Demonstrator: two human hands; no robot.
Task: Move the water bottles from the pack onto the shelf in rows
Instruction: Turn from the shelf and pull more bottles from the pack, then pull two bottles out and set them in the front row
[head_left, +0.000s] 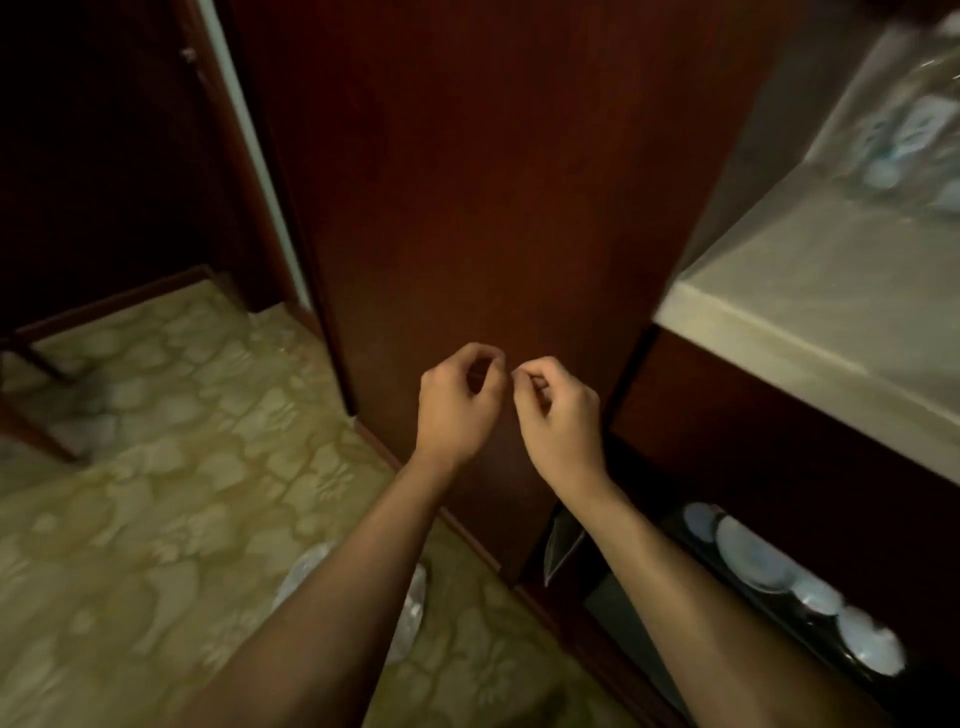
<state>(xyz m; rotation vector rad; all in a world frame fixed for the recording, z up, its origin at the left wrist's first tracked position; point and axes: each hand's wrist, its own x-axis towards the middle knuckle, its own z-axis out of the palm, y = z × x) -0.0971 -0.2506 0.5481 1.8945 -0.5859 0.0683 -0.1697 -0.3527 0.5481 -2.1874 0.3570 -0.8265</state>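
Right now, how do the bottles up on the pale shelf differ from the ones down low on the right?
The upper bottles stand on the light counter shelf at the top right, blurred, seemingly under clear wrap. The lower bottles sit in a dark recess near the floor, unwrapped, in one row with only their pale caps showing. Both groups have light blue tops and lie right of the hands.

Blurred bottles (906, 140) on pale counter (810, 312)

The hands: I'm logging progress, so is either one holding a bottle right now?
No. Left hand and right hand hang before the dark wooden panel with fingers curled on nothing visible.
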